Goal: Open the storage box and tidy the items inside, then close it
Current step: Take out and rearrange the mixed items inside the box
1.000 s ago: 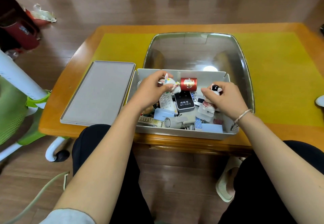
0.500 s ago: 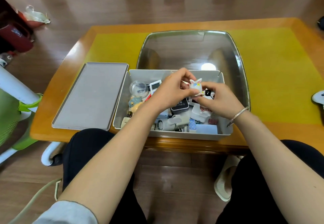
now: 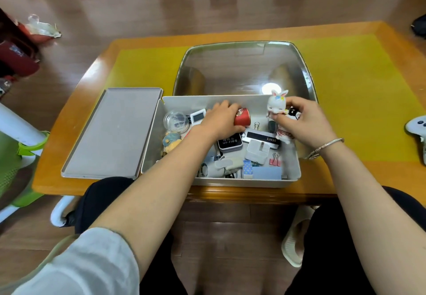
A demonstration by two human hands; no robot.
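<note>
2 hands work inside the open box (image 3: 175,174), which sits at the near edge of the table (image 3: 368,174) with its long axis running left to right. Its lid (image 3: 113,133) lies flat just to the left, long axis pointing away from the person, touching the box's left wall. The left hand (image 3: 219,119) curls round a red can (image 3: 242,117) lying on its side, one end facing right. The right hand (image 3: 302,124) pinches a white rabbit figure (image 3: 275,106), upright, ears pointing up above the far rim, with a 2nd small black-and-white figure (image 3: 293,112) held against the fingers. Below lie a black WI-FI tin (image 3: 229,143), a white charger (image 3: 255,151), pink clips (image 3: 275,161) and a clear round case (image 3: 176,121). A metal tray (image 3: 242,68) stands behind the box.
</note>
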